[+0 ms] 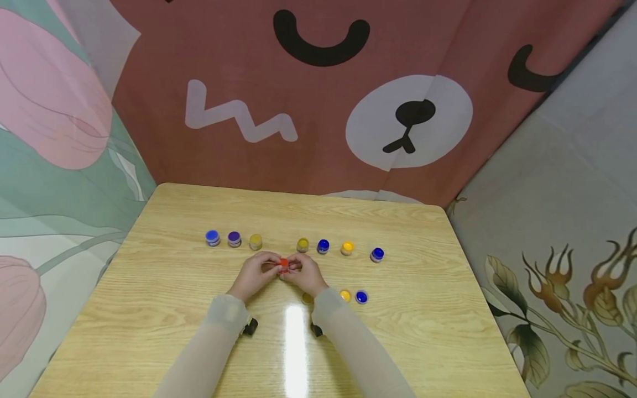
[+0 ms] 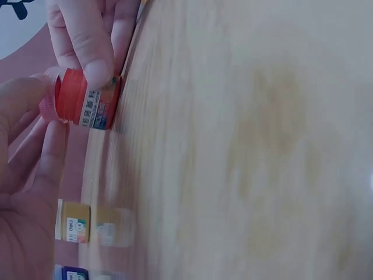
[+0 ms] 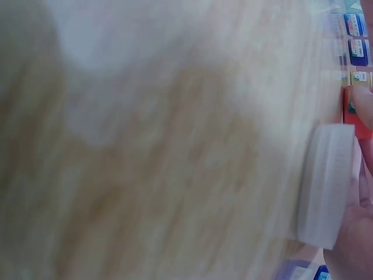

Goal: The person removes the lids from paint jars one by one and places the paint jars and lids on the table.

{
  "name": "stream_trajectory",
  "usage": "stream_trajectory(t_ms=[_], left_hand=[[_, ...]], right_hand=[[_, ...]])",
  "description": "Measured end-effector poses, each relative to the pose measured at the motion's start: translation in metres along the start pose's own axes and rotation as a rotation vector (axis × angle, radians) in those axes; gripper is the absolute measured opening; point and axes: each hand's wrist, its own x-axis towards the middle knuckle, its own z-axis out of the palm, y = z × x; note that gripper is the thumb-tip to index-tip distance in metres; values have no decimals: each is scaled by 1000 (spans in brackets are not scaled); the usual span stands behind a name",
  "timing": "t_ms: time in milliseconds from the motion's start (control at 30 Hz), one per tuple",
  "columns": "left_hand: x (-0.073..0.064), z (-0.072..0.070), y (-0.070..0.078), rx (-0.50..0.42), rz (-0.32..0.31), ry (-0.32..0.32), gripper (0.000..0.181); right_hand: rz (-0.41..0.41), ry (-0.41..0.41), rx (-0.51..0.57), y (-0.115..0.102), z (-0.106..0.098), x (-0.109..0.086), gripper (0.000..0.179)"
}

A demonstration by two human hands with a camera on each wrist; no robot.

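Note:
Both hands meet over a small red paint jar [image 1: 283,265] near the middle of the table. In the left wrist view, my left hand [image 2: 26,169] pinches its clear, red-tinted lid [image 2: 50,96], which sits tilted at the jar's mouth. My right hand [image 1: 308,273] grips the labelled jar body, thumb pressed on its side, the base right at the tabletop. Seen from the right wrist, that thumb lies over the red jar [image 3: 349,116]. Part of my left hand [image 1: 254,275] and both palms are hidden from the head camera.
Behind the hands runs a row of paint jars: blue [image 1: 212,237], purple [image 1: 234,239], yellow [image 1: 256,241], then olive [image 1: 302,244], dark blue [image 1: 323,246], orange [image 1: 347,247] and another blue [image 1: 377,254]. Loose lids, orange [image 1: 345,296] and blue [image 1: 361,297], lie by the right forearm.

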Motion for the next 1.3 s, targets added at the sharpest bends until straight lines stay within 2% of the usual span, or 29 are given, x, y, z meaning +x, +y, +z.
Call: stream_trajectory(t_ms=[133, 300, 433, 633, 767, 967, 1100, 1300], left_hand=[[-1, 3, -4, -126, -82, 68, 17], [-6, 3, -13, -235, -156, 123, 35], [-13, 1, -17, -259, -188, 137, 44], [-22, 0, -18, -226, -230, 126, 40], [-26, 2, -17, -198, -210, 140, 35], [-32, 4, -14, -99, -140, 146, 30], [-36, 5, -14, -96, -126, 120, 29], [-43, 6, -12, -139, -99, 50, 30]], right_hand=[[-8, 5, -16, 1, 0, 0, 32], [-14, 14, -18, 1, 0, 1, 33], [-28, 34, -17, -2, 2, 2, 34], [-46, 113, -54, -5, 7, 4, 34], [-36, 170, -65, -9, 12, 7, 34], [-13, 232, -99, -11, 14, 10, 33], [1, 262, -137, -16, 15, 12, 30], [22, 290, -167, -24, 17, 14, 23]])
